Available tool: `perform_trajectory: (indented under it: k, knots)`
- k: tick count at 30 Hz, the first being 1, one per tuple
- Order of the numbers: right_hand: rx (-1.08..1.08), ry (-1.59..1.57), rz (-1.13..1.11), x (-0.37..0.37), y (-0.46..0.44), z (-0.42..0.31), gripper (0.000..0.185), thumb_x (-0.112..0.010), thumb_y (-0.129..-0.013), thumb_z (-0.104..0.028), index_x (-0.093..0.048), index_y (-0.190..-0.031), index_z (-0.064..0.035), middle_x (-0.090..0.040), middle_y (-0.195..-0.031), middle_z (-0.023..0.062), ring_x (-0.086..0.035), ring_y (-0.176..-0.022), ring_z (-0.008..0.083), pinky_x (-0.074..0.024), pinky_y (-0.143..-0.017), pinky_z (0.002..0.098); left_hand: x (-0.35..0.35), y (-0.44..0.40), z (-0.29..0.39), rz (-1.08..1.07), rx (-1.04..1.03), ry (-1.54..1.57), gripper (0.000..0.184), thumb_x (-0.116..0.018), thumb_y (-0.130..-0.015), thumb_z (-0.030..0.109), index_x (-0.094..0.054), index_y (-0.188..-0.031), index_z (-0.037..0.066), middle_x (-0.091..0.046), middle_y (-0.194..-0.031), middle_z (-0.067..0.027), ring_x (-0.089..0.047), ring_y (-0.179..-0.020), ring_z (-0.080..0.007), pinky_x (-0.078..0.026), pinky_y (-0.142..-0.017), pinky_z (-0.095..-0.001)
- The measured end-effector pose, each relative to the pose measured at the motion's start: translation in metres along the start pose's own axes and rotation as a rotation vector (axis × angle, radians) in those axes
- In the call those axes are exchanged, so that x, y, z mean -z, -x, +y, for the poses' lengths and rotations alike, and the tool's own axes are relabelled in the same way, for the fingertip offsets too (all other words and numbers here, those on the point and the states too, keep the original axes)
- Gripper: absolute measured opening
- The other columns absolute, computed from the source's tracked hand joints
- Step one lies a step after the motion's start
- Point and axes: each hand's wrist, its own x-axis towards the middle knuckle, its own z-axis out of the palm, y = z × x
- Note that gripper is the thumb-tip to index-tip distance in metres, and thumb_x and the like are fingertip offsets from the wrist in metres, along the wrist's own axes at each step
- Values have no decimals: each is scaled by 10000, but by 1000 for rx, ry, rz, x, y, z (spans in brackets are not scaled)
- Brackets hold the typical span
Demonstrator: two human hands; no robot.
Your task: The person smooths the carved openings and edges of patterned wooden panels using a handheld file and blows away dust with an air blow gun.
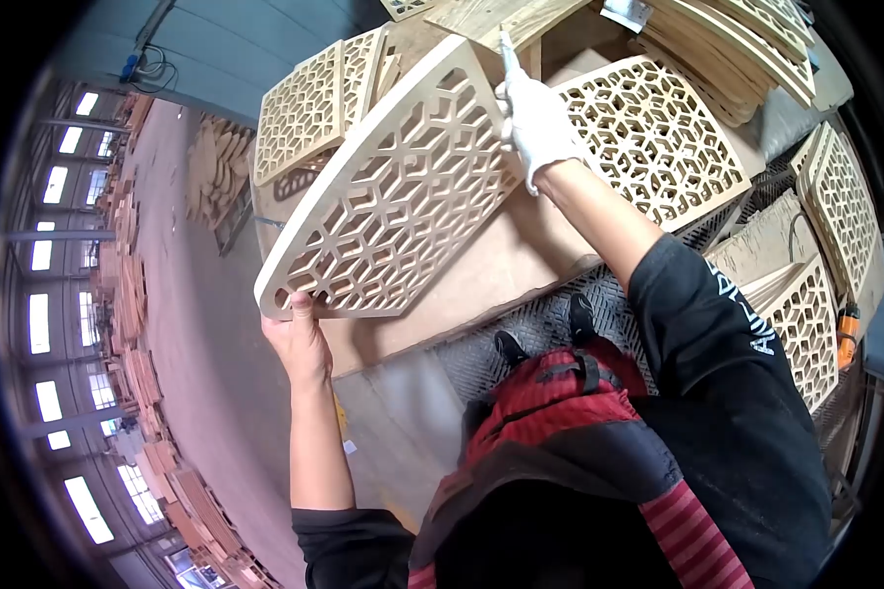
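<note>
A pale wooden lattice panel (393, 191) with cut-out geometric openings is tilted up above the workbench. My bare left hand (300, 344) grips its lower left corner, thumb on the near face and the other fingers hidden behind. My right hand (543, 128), in a white glove, is at the panel's right edge with its fingers curled. A slim pale shape points up from this hand; whether it is a tool or a gloved finger I cannot make out. Just right of the glove, another lattice panel (648, 137) lies flat on the bench.
More lattice panels (309, 108) stand at the back left of the workbench (481, 285). Curved wooden pieces (707, 64) are stacked at the back right. Further panels (840, 211) and an orange tool (848, 334) are at right. Stacked wood (133, 324) lines the hall at left.
</note>
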Motion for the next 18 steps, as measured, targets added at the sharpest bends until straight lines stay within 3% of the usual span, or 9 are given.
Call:
perform_trajectory:
  k: [4,5,6,7,8,10,16,17,18]
  knots:
    - [-3,-57,-9,-4,-19,27,396,-433,-1017,-361,-579,-809,-57,-530,-661,8,-448,-448,93,-399,-442,241,-2,1,-4,-9,23,-101,544,-737,-875,264,-495,-1276,-12,-600,-1201,-105,-590,-1085,-194,-463,-965,-351]
    - [173,112,1,-1,-33,50,407,-435,-1014,-361,-583,-794,-53,-534,-658,17,-454,-454,99,-403,-455,252,-4,4,-2,-5,49,-153,518,-740,-875,231,-505,-1268,-13,-605,-1183,-102,-596,-1066,-189,-470,-953,-345]
    - [15,93,14,-1,-27,43,422,-442,-1009,-369,-589,-783,-45,-536,-650,28,-468,-464,107,-412,-477,265,-6,5,-1,-1,74,-206,494,-743,-876,197,-515,-1259,-14,-609,-1165,-100,-602,-1047,-185,-476,-940,-339]
    - [-143,72,31,-2,-20,34,436,-448,-1003,-377,-596,-772,-38,-537,-642,38,-483,-475,115,-422,-499,278,-5,5,-5,53,85,-339,379,-752,-850,103,-564,-1160,-8,-629,-1071,-87,-629,-937,-164,-508,-868,-312]
    - [-63,137,14,-1,-20,38,445,-459,-997,-396,-600,-789,-28,-533,-628,39,-489,-465,116,-425,-477,279,-6,5,-4,33,123,-309,287,-774,-790,20,-597,-1014,-6,-645,-928,-55,-614,-854,-123,-502,-793,-279]
    - [-178,63,65,0,-19,44,525,-496,-969,-491,-611,-822,-1,-596,-705,64,-480,-446,125,-442,-434,263,-1,1,-5,15,85,-377,283,-795,-773,31,-595,-972,3,-646,-910,-46,-612,-840,-117,-496,-785,-269]
    - [-203,-39,26,5,-10,34,506,-496,-976,-464,-603,-851,14,-637,-762,96,-480,-416,130,-414,-404,261,-21,-18,29,-73,112,-682,303,-816,-768,115,-635,-977,-7,-678,-872,-64,-629,-800,-128,-509,-750,-282]
    - [-241,-93,63,10,-19,53,426,-498,-984,-397,-610,-867,-3,-650,-740,96,-513,-449,132,-430,-433,287,-30,-22,37,-121,99,-778,322,-821,-760,145,-643,-975,-15,-682,-846,-75,-635,-784,-136,-508,-738,-288]
    - [-36,57,72,18,-23,75,398,-491,-988,-384,-591,-841,-27,-632,-711,82,-485,-425,121,-409,-408,274,-40,-27,45,-167,86,-875,344,-827,-752,175,-651,-973,-22,-687,-821,-86,-641,-767,-145,-507,-725,-294]
